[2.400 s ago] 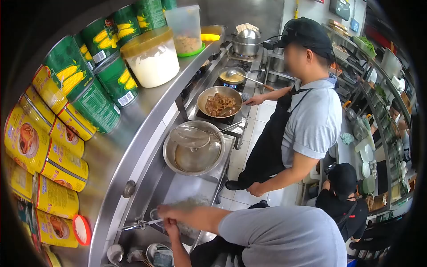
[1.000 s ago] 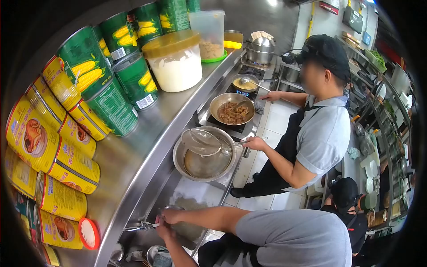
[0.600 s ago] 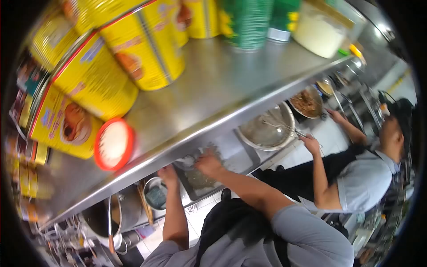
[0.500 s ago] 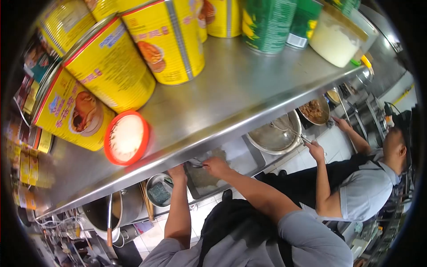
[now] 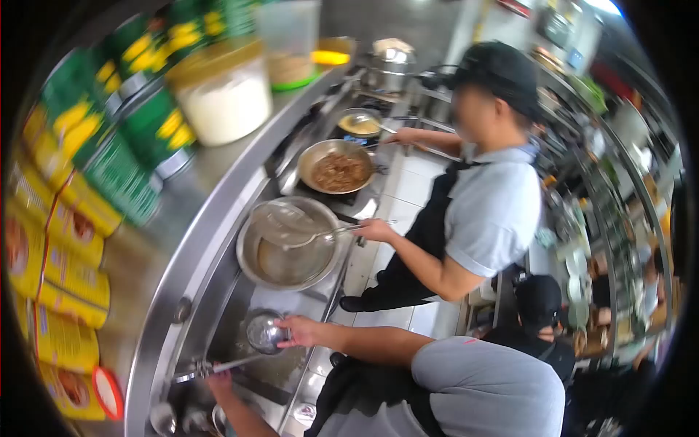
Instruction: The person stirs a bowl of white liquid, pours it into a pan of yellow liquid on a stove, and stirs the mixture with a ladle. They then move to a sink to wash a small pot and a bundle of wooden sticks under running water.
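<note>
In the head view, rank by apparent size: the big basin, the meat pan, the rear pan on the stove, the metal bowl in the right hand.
1. Big basin
2. Meat pan
3. Rear pan and metal bowl: too alike to rank.

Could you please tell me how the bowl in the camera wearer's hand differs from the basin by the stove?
The bowl is small; the basin is much wider. The bowl is held in the right hand; the basin stands with a strainer over it. Both are round, shiny metal.
</note>
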Tool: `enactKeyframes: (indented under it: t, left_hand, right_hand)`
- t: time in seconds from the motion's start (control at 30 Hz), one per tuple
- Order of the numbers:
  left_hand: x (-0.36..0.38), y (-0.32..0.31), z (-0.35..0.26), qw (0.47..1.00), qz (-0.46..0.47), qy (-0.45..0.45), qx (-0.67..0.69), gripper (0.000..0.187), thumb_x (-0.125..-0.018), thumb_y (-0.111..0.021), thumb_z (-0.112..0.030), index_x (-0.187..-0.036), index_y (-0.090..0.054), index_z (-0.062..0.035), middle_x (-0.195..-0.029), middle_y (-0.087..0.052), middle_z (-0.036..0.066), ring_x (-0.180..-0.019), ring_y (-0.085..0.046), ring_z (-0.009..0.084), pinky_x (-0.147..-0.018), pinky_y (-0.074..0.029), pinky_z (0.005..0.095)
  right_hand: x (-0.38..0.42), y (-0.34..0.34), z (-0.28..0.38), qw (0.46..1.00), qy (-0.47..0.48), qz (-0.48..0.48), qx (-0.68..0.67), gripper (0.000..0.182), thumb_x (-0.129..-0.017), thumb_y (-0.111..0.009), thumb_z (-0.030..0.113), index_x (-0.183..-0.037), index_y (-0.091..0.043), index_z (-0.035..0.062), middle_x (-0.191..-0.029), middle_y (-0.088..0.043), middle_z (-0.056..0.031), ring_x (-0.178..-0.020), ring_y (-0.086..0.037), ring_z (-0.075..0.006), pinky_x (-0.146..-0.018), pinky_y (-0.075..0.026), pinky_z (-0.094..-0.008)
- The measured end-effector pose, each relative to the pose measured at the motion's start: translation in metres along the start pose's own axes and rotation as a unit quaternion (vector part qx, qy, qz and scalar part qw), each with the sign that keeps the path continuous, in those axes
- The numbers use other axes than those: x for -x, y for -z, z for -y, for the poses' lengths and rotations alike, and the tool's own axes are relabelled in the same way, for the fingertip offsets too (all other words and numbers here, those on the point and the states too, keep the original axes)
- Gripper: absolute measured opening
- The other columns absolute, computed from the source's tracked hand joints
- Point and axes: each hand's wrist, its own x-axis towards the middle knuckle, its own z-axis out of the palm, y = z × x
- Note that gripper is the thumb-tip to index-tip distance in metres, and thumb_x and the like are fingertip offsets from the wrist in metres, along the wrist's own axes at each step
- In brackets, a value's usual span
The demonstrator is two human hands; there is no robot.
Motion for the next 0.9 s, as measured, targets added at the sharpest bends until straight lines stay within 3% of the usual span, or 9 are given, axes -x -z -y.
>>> enactKeyframes:
  t: [0.13, 0.27, 0.37, 0.43, 0.5, 0.6, 0.7, 0.77, 0.9]
  left_hand:
    - [-0.005, -0.028, -0.028, 0.996, -0.050, 0.015, -0.072, 0.037, -0.093, -0.056, -0.044, -0.104, -0.067, -0.0103, -0.106, -0.069, 0.008, -0.096, -0.065, 0.0243, -0.083, -0.054, 0.0449]
    - [-0.022, -0.024, -0.057, 0.997, 0.030, -0.008, -0.074, 0.029, -0.092, -0.058, -0.045, -0.097, -0.064, -0.0174, -0.094, -0.068, 0.001, -0.087, -0.065, 0.0210, -0.068, -0.055, 0.0422]
    - [-0.023, -0.020, -0.038, 0.975, -0.017, -0.116, -0.191, 0.027, -0.092, -0.058, -0.043, -0.100, -0.064, -0.0177, -0.094, -0.067, 0.000, -0.083, -0.063, 0.0193, -0.064, -0.052, 0.0371]
    - [-0.018, -0.020, -0.030, 0.960, -0.012, -0.091, -0.263, 0.028, -0.094, -0.056, -0.043, -0.106, -0.064, -0.0183, -0.094, -0.067, 0.001, -0.084, -0.062, 0.0186, -0.067, -0.051, 0.0388]
    - [-0.019, -0.039, -0.020, 0.919, -0.004, -0.059, -0.389, 0.033, -0.097, -0.051, -0.042, -0.117, -0.064, -0.0195, -0.096, -0.067, 0.002, -0.085, -0.061, 0.0173, -0.074, -0.048, 0.0420]
    - [0.092, -0.117, 0.026, 0.864, 0.088, 0.021, -0.494, 0.040, -0.103, -0.043, -0.012, -0.141, -0.051, -0.0023, -0.141, -0.056, 0.024, -0.123, -0.059, 0.0394, -0.100, -0.050, 0.0494]
    - [-0.025, -0.068, 0.059, 0.842, 0.266, 0.130, -0.451, 0.040, -0.100, -0.045, -0.044, -0.118, -0.066, -0.0153, -0.100, -0.069, 0.009, -0.093, -0.064, 0.0233, -0.083, -0.047, 0.0478]
    - [0.011, -0.084, 0.108, 0.760, 0.308, 0.031, -0.571, 0.037, -0.099, -0.048, -0.039, -0.118, -0.066, -0.0130, -0.098, -0.069, 0.009, -0.091, -0.064, 0.0215, -0.082, -0.048, 0.0444]
    - [0.037, -0.102, 0.155, 0.663, 0.428, 0.016, -0.615, 0.030, -0.099, -0.054, -0.028, -0.119, -0.066, -0.0084, -0.095, -0.069, 0.007, -0.087, -0.065, 0.0180, -0.079, -0.050, 0.0377]
  right_hand:
    - [-0.014, 0.036, 0.005, 0.989, -0.016, -0.145, -0.023, 0.026, -0.099, -0.065, 0.020, -0.123, -0.060, 0.0117, -0.131, -0.054, -0.0049, -0.119, -0.055, -0.0221, -0.095, -0.058, -0.0506]
    - [0.013, 0.057, 0.002, 0.987, 0.000, 0.009, -0.163, 0.024, -0.099, -0.066, 0.019, -0.120, -0.058, 0.0134, -0.116, -0.060, 0.0007, -0.110, -0.060, -0.0206, -0.095, -0.058, -0.0471]
    - [0.035, 0.083, 0.004, 0.989, 0.017, -0.004, -0.147, 0.022, -0.099, -0.066, 0.020, -0.120, -0.059, 0.0149, -0.111, -0.061, 0.0028, -0.108, -0.060, -0.0199, -0.094, -0.059, -0.0455]
    - [0.008, 0.126, -0.009, 0.977, 0.005, -0.150, -0.149, 0.020, -0.099, -0.065, 0.019, -0.119, -0.062, 0.0182, -0.112, -0.061, 0.0015, -0.112, -0.058, -0.0193, -0.089, -0.060, -0.0446]
    - [0.016, 0.144, -0.016, 0.986, 0.020, -0.082, -0.142, 0.023, -0.098, -0.067, 0.020, -0.121, -0.062, 0.0162, -0.119, -0.059, 0.0013, -0.114, -0.057, -0.0191, -0.086, -0.060, -0.0443]
    - [0.046, 0.146, -0.016, 0.994, 0.043, -0.090, -0.033, 0.031, -0.095, -0.071, 0.024, -0.123, -0.063, 0.0148, -0.126, -0.058, -0.0007, -0.115, -0.056, -0.0214, -0.085, -0.060, -0.0446]
    - [0.078, 0.147, -0.012, 0.990, 0.079, -0.109, 0.035, 0.038, -0.092, -0.074, 0.027, -0.126, -0.062, 0.0135, -0.129, -0.057, -0.0044, -0.117, -0.055, -0.0246, -0.085, -0.060, -0.0449]
    - [0.099, 0.160, -0.012, 0.991, 0.097, -0.062, 0.063, 0.042, -0.091, -0.074, 0.026, -0.128, -0.060, 0.0124, -0.126, -0.058, -0.0081, -0.117, -0.055, -0.0272, -0.084, -0.060, -0.0461]
    - [0.123, 0.209, -0.021, 0.947, 0.094, -0.068, 0.299, 0.037, -0.088, -0.072, 0.026, -0.120, -0.065, 0.0105, -0.117, -0.063, -0.0105, -0.100, -0.064, -0.0306, -0.081, -0.059, -0.0494]
